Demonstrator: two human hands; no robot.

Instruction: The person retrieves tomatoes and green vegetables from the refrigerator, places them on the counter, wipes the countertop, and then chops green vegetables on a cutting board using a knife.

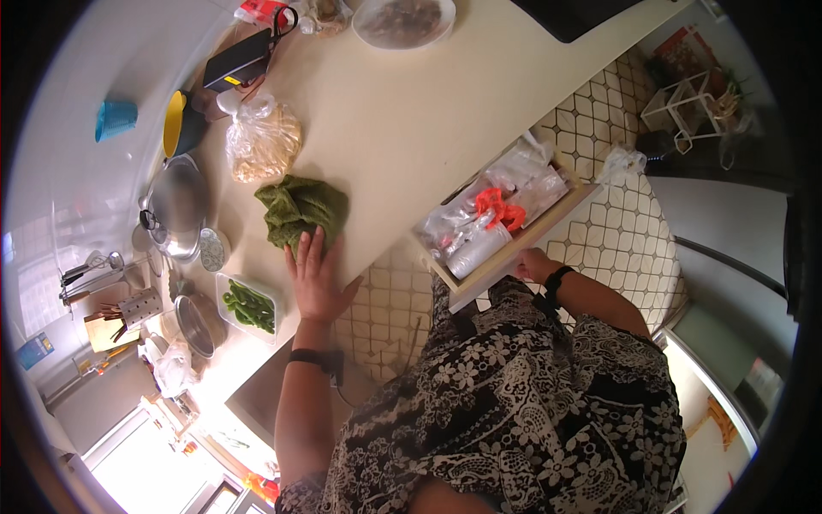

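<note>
My left hand (318, 276) lies flat with spread fingers on a crumpled dark green cloth (302, 209) near the counter's edge. On the other side, my right hand (534, 265) is curled at the front of a pulled-out drawer (475, 279); its fingertips are partly hidden. Inside the drawer are clear plastic bags (520, 167), a red plastic bag (498, 209) and a roll of clear bags (478, 250). Beyond the cloth stands a knotted plastic bag of pale food (263, 141). A clear container of cut green vegetables (250, 308) sits left of my left wrist.
A steel pot (199, 324), a patterned bowl (212, 249) and a metal basin (180, 199) line the wall side. A covered dish (403, 22) stands far back on the counter (411, 109). A refrigerator (719, 218) stands at right beyond the tiled floor (610, 225).
</note>
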